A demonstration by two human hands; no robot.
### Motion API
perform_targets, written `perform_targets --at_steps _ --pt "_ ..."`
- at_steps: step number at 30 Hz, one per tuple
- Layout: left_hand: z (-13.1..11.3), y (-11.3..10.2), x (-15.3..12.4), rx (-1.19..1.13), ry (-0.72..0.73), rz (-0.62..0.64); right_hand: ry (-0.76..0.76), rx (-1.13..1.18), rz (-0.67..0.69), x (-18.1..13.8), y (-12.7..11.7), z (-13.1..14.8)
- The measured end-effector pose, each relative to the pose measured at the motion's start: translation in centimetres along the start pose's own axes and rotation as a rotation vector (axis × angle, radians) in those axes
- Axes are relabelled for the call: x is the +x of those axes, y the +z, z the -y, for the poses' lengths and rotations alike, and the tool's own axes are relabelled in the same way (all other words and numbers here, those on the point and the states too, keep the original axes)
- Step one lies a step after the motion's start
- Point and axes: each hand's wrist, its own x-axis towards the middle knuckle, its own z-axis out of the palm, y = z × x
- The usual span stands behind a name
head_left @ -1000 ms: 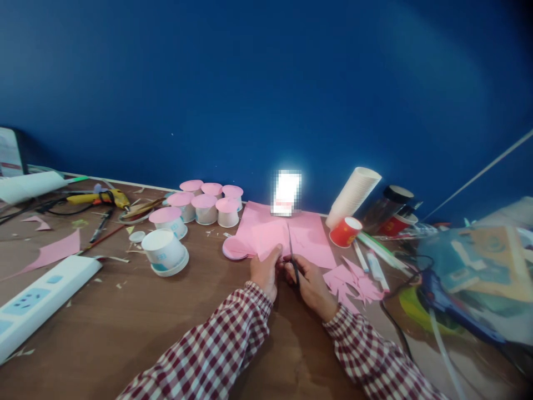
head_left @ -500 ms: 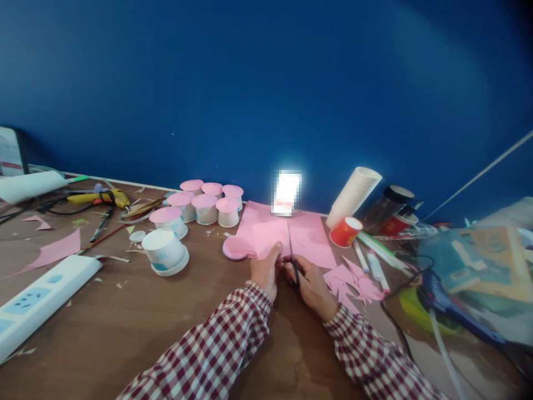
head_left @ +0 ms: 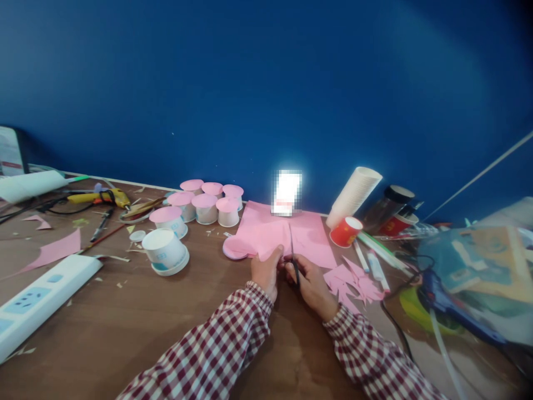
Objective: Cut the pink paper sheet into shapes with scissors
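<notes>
Closed on a piece of pink paper (head_left: 270,238), my left hand (head_left: 265,272) pinches its near edge with the thumb on top. My right hand (head_left: 313,286) grips a pair of scissors (head_left: 295,266) by the dark handles, blades pointing away from me along the paper's right side. Beneath the held piece lies a larger pink sheet (head_left: 318,236) on the table. Round pink paper discs (head_left: 235,248) rest just left of the held piece. To the right of my right hand is a heap of pink paper scraps (head_left: 353,282).
Several white cups with pink tops (head_left: 205,206) stand at the back left, a white cup (head_left: 160,247) before them. A power strip (head_left: 37,303) and yellow glue gun (head_left: 104,196) lie left. Stacked paper cups (head_left: 353,194), a red cup (head_left: 346,231) and blue glue gun (head_left: 453,311) are right.
The held pink paper has tilted lower and flatter between my hands. Both hands have barely shifted, the left slightly to the right.
</notes>
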Motion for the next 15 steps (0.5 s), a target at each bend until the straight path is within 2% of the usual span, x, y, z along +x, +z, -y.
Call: perform_targets --at_steps 15 --pt "0.05 -0.02 0.04 -0.013 0.021 0.006 0.003 0.025 -0.01 0.04 0.0 -0.48"
